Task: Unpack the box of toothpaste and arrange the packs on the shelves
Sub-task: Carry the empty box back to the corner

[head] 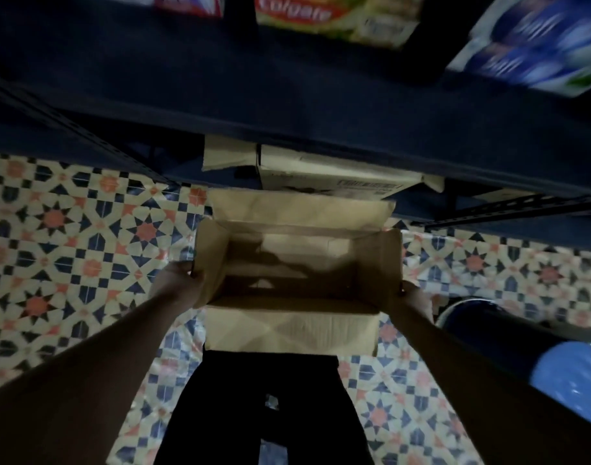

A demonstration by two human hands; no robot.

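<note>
An open brown cardboard box (294, 263) hangs in front of me above the tiled floor, flaps spread, and I see only bare cardboard inside. My left hand (176, 280) grips its left flap and side. My right hand (411, 297) holds the right side. Above, a dark blue shelf (287, 95) carries toothpaste packs: a green and red Colgate pack (334, 18), a red one (190, 5) at the top left, and blurred blue and white packs (535, 41) at the right.
Another cardboard carton (334, 172) sits on the lower shelf just behind the held box. A dark round bin with a blue object (522, 344) stands at the right. Patterned floor tiles (69, 246) spread left and right. My dark trouser legs are below the box.
</note>
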